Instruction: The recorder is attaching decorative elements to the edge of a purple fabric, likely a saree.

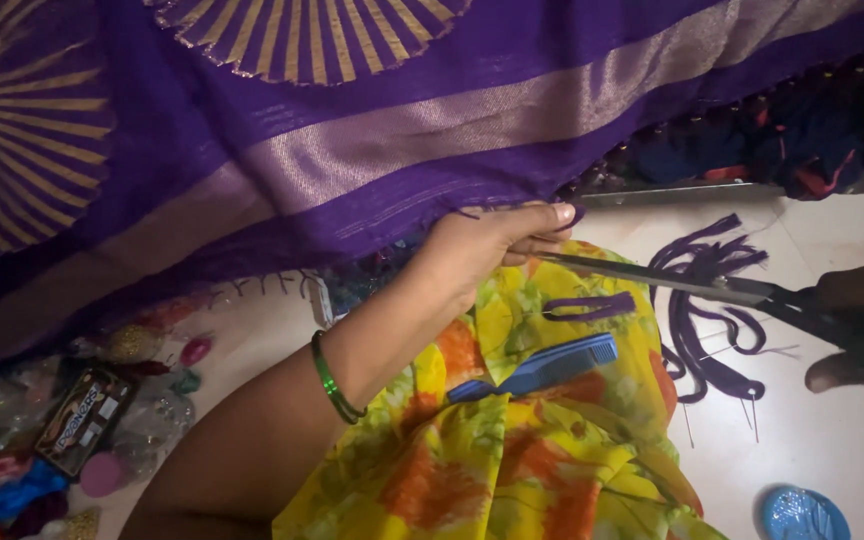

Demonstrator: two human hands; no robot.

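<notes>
- Nearest the camera, a yellow cloth (512, 450) with orange and green flowers spread from the middle of the view down toward 6 o'clock, with the left forearm and its green bangle (332, 380) crossing it from 7 o'clock.
- The left hand (487, 245) sat just above centre, fingers closed in a pinch on the fringed lower edge of the purple fabric (352, 150) with its pale gold band, which filled the view from 9 through 12 to 2 o'clock.
- The right hand (857, 325) came in at 3 o'clock, dark and partly cut off; it was closed around the handles of the scissors (672, 282).
- The scissor blades pointed toward 9 o'clock, tips just below the left fingertips; whether they touched the fringe I could not tell.
- A short looped bundle of purple thread (589, 305) lay on the yellow cloth under the blades, and a blue comb (542, 370) lay just below that.
- Loose purple yarn strands (702, 300) sprawled on the white floor (832, 450) toward 3 o'clock.
- A round blue lid (800, 515) sat at 5 o'clock.
- Small packets and shiny trinkets (82, 420) crowded the floor at 8 o'clock.
</notes>
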